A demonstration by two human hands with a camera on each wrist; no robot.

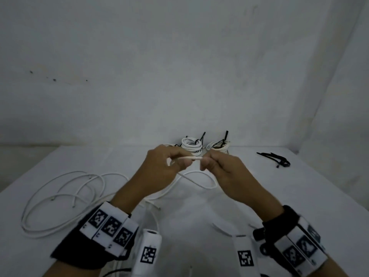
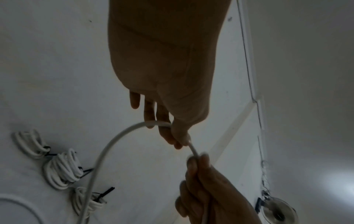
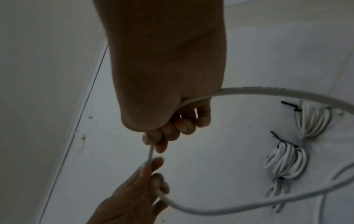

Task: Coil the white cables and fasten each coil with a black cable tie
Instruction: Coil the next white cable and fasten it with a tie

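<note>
Both hands — left [image 1: 159, 166], right [image 1: 223, 166] — pinch the cable [image 1: 189, 158] at twelve o'clock; light, springy, best gripped near its end.

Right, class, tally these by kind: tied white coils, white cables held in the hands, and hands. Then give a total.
tied white coils: 3
held white cable: 1
hands: 2 (left hand, right hand)
Total: 6
The loose black ties lie bunched and are too blurred to count.
</note>
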